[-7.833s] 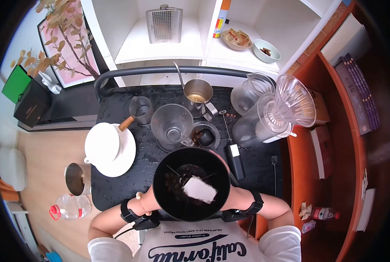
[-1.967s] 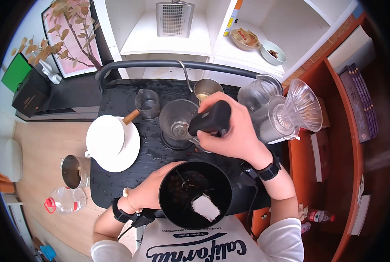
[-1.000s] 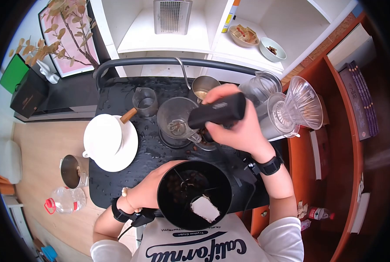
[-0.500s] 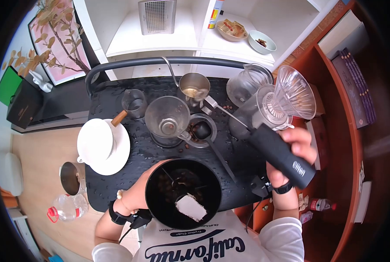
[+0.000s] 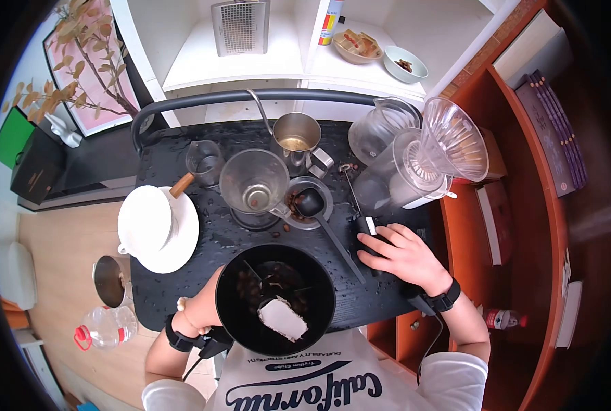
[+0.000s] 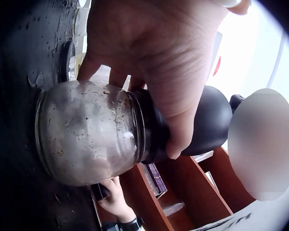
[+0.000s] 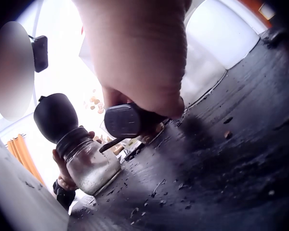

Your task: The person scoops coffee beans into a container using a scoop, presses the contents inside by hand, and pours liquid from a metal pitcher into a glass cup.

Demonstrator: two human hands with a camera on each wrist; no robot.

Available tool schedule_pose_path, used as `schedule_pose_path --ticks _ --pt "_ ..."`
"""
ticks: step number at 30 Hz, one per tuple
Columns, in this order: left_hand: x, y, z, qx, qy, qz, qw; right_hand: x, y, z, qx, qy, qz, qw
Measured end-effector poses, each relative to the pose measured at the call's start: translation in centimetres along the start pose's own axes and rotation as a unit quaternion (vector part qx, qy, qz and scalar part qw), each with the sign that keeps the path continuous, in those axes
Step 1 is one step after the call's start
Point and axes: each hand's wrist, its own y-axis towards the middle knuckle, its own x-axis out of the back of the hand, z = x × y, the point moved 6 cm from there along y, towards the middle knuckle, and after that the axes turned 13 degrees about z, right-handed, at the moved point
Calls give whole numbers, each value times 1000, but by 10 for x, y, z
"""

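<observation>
Grinder, a black-topped glass jar, stood at the near edge of the black tray, the left hand curled round its neck. Just to its right, the right hand lay over a black frother on the tray, fingers bent round it. Beyond stood a glass cup and a steel pitcher.
</observation>
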Motion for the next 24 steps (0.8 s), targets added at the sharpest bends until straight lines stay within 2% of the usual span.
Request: schedule_pose_path --ticks 2,4,5,7,8,9,11,12,13,15,19,23,24 --pt "-3 2 -8 -21 4 5 1000 -4 3 1 -13 -5 17 1000" --pt "-8 7 -33 -52 112 8 992 -12 6 1 -25 -2 43 999" --pt "-5 4 -42 -54 113 4 992 -10 6 2 -21 -4 41 999" --pt "-1 -7 -59 -79 192 42 977 -4 6 0 -46 12 36 998" --pt "7 -15 -54 -119 100 -10 988 -1 4 -1 -54 26 26 998" --pt "19 -18 -58 -169 90 -17 981 0 2 -1 -50 25 23 998" --pt "30 -14 -64 -139 95 -187 968 3 -2 -4 -62 46 -13 997" --pt "31 -7 -65 -106 141 -224 959 3 -1 -3 -59 46 -14 997" --pt "31 3 -65 -107 142 -227 958 5 -1 -2 -57 60 -32 996" --pt "39 21 -58 -82 224 -245 940 6 0 1 -54 73 -51 995" --pt "51 52 -50 -132 283 -197 929 9 -2 6 -46 67 -65 995" --pt "59 62 -54 -135 329 -219 908 9 -5 6 -64 76 -78 992" --pt "58 63 -54 -132 296 -232 917 9 -6 5 -76 76 -80 991"
